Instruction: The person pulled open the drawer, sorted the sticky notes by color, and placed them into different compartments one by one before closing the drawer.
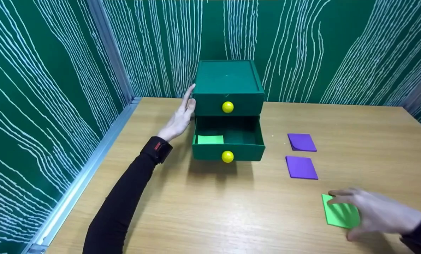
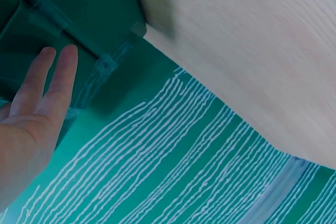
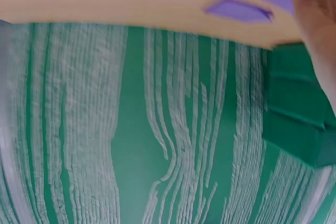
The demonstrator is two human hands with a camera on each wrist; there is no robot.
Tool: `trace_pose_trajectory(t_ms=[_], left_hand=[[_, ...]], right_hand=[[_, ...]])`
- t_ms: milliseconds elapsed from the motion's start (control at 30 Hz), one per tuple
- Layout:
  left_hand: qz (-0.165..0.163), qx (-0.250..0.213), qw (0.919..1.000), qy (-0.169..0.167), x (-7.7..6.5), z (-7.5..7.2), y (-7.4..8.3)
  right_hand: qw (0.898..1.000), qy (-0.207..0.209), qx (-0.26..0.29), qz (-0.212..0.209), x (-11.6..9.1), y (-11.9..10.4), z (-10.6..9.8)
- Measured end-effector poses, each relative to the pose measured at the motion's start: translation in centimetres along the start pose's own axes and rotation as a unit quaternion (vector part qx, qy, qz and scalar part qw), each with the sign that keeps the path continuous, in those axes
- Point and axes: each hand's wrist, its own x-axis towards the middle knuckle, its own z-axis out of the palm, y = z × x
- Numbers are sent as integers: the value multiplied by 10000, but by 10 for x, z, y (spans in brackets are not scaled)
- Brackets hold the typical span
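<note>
A small green chest of drawers (image 1: 228, 77) with yellow knobs stands at the back of the table. Its lower drawer (image 1: 245, 152) is pulled out and holds a light green sticky note pad (image 1: 210, 140). My left hand (image 1: 179, 118) rests against the chest's left side; in the left wrist view its fingers (image 2: 62, 80) look straight. At the right front, my right hand (image 1: 376, 211), blurred, is spread over another light green sticky note pad (image 1: 341, 215), casting finger shadows on it. The thumb is beyond the pad's near right corner. Whether the fingertips touch the pad is unclear.
Two purple sticky note pads, a farther one (image 1: 302, 142) and a nearer one (image 1: 301, 167), lie on the wooden table (image 1: 231, 218) to the right of the chest. Green panels (image 1: 295, 46) with white wavy lines rise behind and at the sides.
</note>
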Motion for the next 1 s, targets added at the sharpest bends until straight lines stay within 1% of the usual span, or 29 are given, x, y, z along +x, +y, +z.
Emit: trace_pose_trajectory(t_ms=[67,167,300,333,400,467,500,533,600,633,667,733,800,867,1000], left_hand=[[33,7,10000,52,2,-1,2],[36,20,9999,117,3,-2,2],[23,-21,9999,119,3,0,1],[26,-41,9999,109,2,1,1],[22,-49,9999,137,1,2,0],[16,-30,9998,190,1,3,-1],[11,-18,9998,207,1,3,-2],[20,12,9997,228,2,3,-2],[25,42,9997,258,3,2,-2],[27,78,9996,286,3,2,-2],[37,112,9994,316,3,2,-2],[45,140,9992,369,3,3,-2],[43,107,9992,381,2,3,-2],[45,71,9992,387,2,5,-2],[67,44,9990,443,3,6,-3]], right_hand=[[9989,-331,158,279,-2,5,3],[9987,-374,253,235,-2,5,4],[9993,31,94,-355,1,-4,1],[9990,96,57,-437,3,-8,-1],[9974,317,7,-652,11,-17,-8],[9941,501,19,-964,22,-27,-22],[9912,667,-22,-1147,29,-32,-30],[9855,898,-35,-1442,37,-36,-39],[9686,1413,-215,-2034,54,-45,-61],[9597,1646,-315,-2254,63,-50,-72],[9525,1832,-392,-2400,72,-55,-82],[9462,1976,-435,-2526,89,-64,-102],[9502,1888,-428,-2440,104,-74,-118],[9557,1753,-392,-2330,118,-81,-130],[9653,1424,-145,-2183,141,-92,-144]])
